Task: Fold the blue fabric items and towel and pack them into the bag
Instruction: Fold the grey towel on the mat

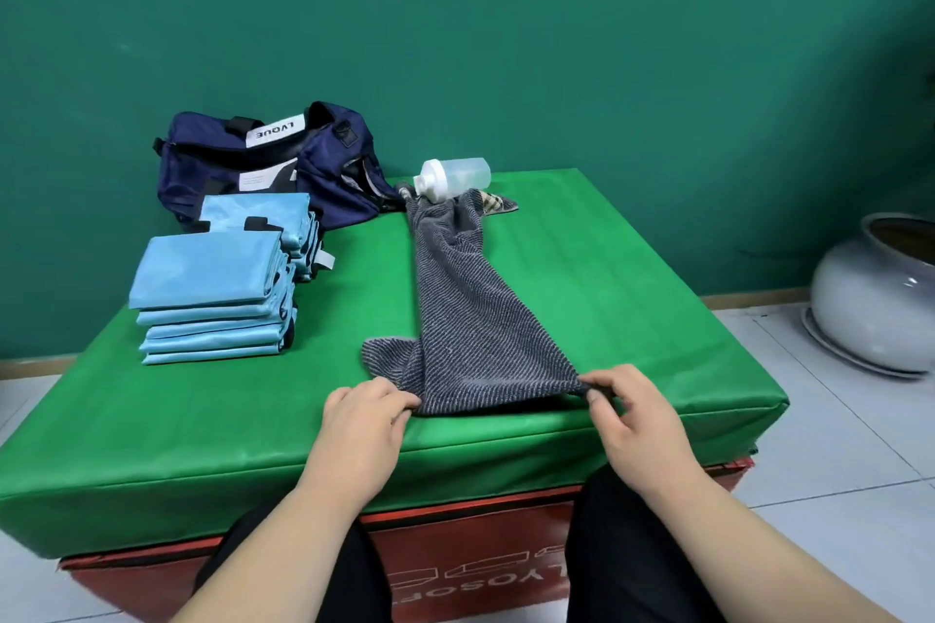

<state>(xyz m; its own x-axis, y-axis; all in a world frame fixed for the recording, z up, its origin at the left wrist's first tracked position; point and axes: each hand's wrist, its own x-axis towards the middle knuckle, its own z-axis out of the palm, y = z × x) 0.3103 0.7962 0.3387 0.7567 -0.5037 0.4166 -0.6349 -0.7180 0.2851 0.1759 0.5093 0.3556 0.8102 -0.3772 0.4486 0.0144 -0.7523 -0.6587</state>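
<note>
A dark grey striped towel [473, 319] lies stretched lengthwise down the middle of the green table [632, 299], bunched at its far end. My left hand [367, 415] pinches its near left corner and my right hand [627, 407] pinches its near right corner, both at the table's front edge. Two stacks of folded light-blue fabric items sit at the left: a near stack [212, 299] and a far stack [268, 223]. Behind them stands the navy duffel bag [268, 157], unzipped and slumped.
A translucent plastic bottle with a white cap [453, 178] lies on its side at the towel's far end, beside a small plaid cloth [496, 203]. A large grey ceramic pot [880, 293] stands on the tiled floor at the right. The green wall is close behind.
</note>
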